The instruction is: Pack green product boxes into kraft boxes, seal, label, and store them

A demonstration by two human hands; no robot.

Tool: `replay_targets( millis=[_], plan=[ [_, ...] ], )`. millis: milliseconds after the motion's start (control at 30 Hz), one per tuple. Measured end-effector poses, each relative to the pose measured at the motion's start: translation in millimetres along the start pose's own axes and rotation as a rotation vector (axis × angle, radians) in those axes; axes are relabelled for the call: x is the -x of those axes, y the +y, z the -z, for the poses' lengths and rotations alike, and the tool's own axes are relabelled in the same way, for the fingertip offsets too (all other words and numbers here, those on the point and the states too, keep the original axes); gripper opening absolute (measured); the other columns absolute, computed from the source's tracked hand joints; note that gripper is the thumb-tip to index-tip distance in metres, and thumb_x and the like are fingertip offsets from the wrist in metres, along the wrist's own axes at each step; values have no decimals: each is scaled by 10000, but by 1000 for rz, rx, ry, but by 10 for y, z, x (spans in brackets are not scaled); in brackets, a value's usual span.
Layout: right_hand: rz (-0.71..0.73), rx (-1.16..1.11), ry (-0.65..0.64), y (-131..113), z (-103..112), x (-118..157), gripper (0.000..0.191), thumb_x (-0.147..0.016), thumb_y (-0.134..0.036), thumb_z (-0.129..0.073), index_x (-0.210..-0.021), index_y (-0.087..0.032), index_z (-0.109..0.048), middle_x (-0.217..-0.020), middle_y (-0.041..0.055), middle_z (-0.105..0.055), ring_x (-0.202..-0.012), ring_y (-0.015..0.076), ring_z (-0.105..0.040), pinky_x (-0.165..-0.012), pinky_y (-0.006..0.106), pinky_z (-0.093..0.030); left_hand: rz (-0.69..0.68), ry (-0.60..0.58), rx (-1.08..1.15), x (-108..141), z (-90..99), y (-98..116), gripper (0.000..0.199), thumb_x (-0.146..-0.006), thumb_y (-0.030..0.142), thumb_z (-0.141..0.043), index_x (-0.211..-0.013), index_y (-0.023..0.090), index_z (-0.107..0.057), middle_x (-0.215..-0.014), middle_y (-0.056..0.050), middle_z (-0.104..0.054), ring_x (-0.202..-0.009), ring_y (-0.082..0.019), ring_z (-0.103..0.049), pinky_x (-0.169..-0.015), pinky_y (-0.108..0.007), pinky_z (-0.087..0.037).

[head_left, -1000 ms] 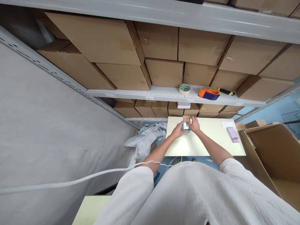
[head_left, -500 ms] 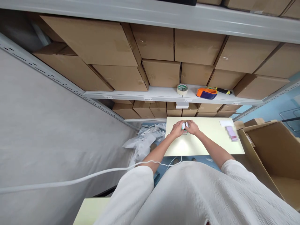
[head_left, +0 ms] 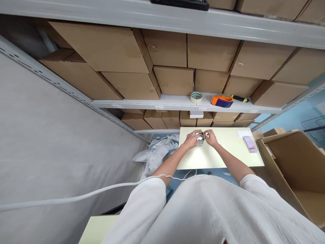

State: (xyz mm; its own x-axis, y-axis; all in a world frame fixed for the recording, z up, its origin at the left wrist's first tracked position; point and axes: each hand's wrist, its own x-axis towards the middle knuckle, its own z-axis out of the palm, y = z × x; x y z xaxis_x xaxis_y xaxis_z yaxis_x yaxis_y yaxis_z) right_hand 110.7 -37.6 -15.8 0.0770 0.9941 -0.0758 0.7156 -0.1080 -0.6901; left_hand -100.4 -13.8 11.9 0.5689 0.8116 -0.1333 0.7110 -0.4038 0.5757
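A small green box with a pale label on its near side sits on the pale yellow table. Its top is open, and something white and shiny shows inside, too small to name. My left hand grips the box from the left, fingers over its top edge. At the right edge of the opening my right hand has its fingertips pinched on what looks like a brown cardboard flap of the box.
Shelves ahead hold many cardboard boxes. On one lie a tape roll, an orange and purple tape dispenser and a black-yellow cutter. A large open carton stands right; a white cable crosses left.
My right hand has shifted from over the box top to its right edge. The opening and the contents show more now. My left hand stays on the box.
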Motion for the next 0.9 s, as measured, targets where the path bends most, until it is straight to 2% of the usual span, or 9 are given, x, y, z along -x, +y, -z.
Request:
replay_targets(
  millis=[133, 233, 367, 567, 733, 800, 900],
  plan=[
    [92, 46, -63, -70, 24, 37, 339, -974, -121, -443, -1160, -216, -710, -1280, 100, -619, -1101, 202, -646, -1057, 365, -539, -33, -49, -117, -62, 96, 16, 523, -893, 147, -728, -1398, 273, -682, -1545, -142, -567, -1367, -371, -607, -1220, -502, -406],
    [109, 103, -75, -114, 26, 65, 360, -993, -112, -436, -1183, -209, -726, -1294, 105, -617, -1175, 207, -632, -1093, 356, -511, -74, -93, -155, -146, 186, 43, 474, -853, 161, -787, -1312, 248, -702, -1459, -171, -611, -1337, -388, -628, -1203, -506, -419],
    [119, 160, -96, -144, 46, 93, 386, -1006, -100, -440, -1245, -204, -725, -1333, 109, -623, -1243, 205, -620, -1108, 329, -492, -84, -113, -140, -221, 259, 80, 469, -809, 179, -839, -1245, 264, -688, -1385, -147, -641, -1316, -364, -651, -1176, -455, -452],
    [101, 213, -116, -202, 69, 109, 344, -1035, -148, -491, -1283, -211, -722, -1371, 104, -631, -1210, 201, -633, -1078, 306, -498, -69, -56, -31, -138, 274, 4, 493, -786, 241, -865, -1228, 258, -647, -1358, -116, -677, -1292, -339, -676, -1130, -407, -497],
    [69, 315, -155, -320, 72, 105, 283, -1055, -264, -565, -1284, -196, -717, -1397, 117, -631, -1221, 224, -632, -1049, 312, -500, -73, 0, -23, 1, 271, -104, 279, -821, 204, -797, -1084, 244, -711, -1250, -121, -762, -1315, -355, -674, -1182, -432, -468],
    [54, 381, -167, -390, 68, 99, 258, -1042, -314, -604, -1235, -202, -732, -1386, 120, -632, -1210, 242, -635, -1017, 328, -510, -65, 36, 12, 45, 251, -130, 249, -817, 197, -793, -1052, 252, -730, -1298, -116, -770, -1370, -347, -647, -1219, -441, -446],
    [19, 474, -171, -505, 41, 68, 273, -1003, -419, -679, -1166, -216, -759, -1333, 126, -638, -1183, 274, -644, -987, 364, -526, -61, 70, 54, 94, 186, -160, 216, -811, 198, -810, -1006, 259, -739, -1483, -94, -708, -1467, -325, -583, -1259, -452, -424]
  ],
)
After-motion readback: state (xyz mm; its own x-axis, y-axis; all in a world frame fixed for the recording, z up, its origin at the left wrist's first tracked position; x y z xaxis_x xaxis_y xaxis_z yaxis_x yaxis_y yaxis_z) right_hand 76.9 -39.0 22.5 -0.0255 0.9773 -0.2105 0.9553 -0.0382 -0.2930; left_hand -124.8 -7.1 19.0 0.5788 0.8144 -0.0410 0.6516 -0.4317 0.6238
